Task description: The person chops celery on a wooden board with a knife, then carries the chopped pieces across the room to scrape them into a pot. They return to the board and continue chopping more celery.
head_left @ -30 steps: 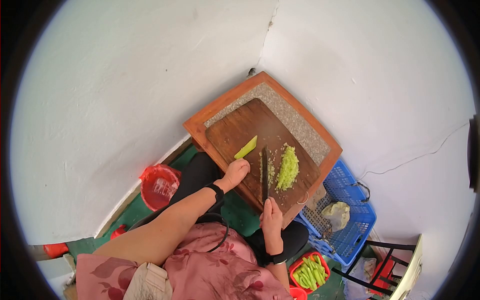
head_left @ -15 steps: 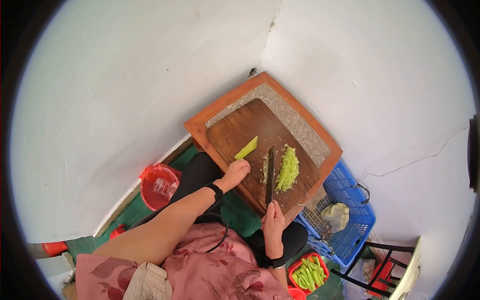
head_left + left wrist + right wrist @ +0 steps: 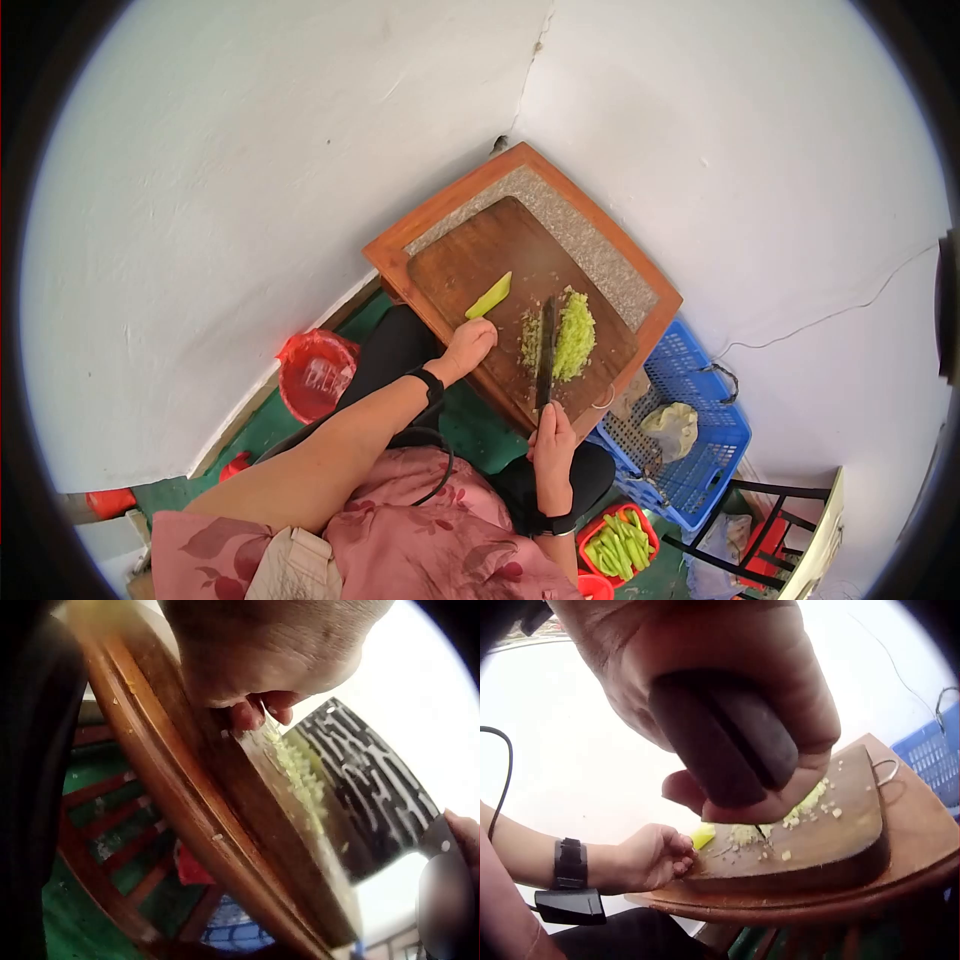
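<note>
My right hand grips the black handle of a cleaver above the wooden chopping board. Its dark, patterned blade stands on edge in the left wrist view. Just left of the large heap of finely chopped pale green vegetable, the blade overlaps looser bits. At the board's near left edge rests my left hand, fingers curled, holding nothing visible. Beyond its knuckles lies an uncut green vegetable piece. From the right wrist view, the cleaver's handle end shows inside my right hand.
The board lies on a wood-framed table in a corner between white walls. To the right stands a blue plastic basket with a bag inside. A red basin holds several green pieces. At left is a red bucket.
The cleaver has shifted right across the chopped bits, up to the heap's left side, and my right hand has moved with it. My left hand stays at the board's edge.
</note>
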`<state>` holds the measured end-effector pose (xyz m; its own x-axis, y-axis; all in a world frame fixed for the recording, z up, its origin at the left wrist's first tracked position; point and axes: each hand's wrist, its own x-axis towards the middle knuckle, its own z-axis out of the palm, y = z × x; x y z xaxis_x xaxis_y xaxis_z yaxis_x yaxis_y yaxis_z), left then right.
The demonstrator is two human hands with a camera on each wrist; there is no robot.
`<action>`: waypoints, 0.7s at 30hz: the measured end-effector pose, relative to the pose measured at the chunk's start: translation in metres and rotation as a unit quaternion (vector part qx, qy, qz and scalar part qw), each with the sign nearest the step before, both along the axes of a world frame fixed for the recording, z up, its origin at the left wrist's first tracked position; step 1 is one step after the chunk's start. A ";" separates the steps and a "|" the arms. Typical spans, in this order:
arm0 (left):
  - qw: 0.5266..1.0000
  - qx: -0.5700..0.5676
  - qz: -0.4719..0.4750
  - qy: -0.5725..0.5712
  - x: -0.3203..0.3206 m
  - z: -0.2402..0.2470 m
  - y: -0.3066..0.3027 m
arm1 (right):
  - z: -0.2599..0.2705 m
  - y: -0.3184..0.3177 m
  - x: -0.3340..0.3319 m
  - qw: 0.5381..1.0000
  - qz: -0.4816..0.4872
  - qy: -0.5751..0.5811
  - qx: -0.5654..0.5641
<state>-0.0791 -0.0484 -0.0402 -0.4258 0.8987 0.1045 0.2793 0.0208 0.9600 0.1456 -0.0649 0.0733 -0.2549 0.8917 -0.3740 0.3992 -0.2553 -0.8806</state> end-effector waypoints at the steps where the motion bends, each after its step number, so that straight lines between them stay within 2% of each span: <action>1: 1.000 0.003 -0.004 -0.005 0.000 0.000 -0.001 | -0.002 -0.002 0.001 1.000 -0.001 0.003 0.004; 6: 1.000 -0.016 0.007 -0.014 0.004 0.003 -0.001 | -0.011 0.001 0.003 1.000 -0.012 -0.006 0.004; 9: 1.000 -0.013 0.003 -0.015 0.001 0.005 -0.003 | -0.005 0.002 0.004 1.000 0.000 0.029 -0.005; 13: 1.000 -0.010 0.009 -0.019 0.002 -0.001 -0.001 | 0.005 -0.004 0.002 0.995 -0.030 0.089 -0.027; 16: 0.994 -0.014 0.027 -0.109 0.008 -0.009 0.002 | 0.011 -0.004 0.002 0.984 -0.072 0.137 -0.085; 17: 0.983 -0.037 0.015 -0.181 0.014 0.003 0.002 | 0.013 -0.003 0.002 0.977 -0.093 0.153 -0.119; 19: 0.944 -0.084 -0.008 -0.320 0.029 0.026 0.001 | 0.017 -0.001 0.002 0.955 -0.127 0.189 -0.189; 20: 0.936 -0.089 -0.068 -0.335 0.031 0.033 0.001 | 0.018 0.001 0.004 0.942 -0.141 0.209 -0.223; 21: 0.908 -0.101 -0.079 -0.398 0.036 0.040 0.001 | 0.019 0.003 0.006 0.926 -0.155 0.227 -0.258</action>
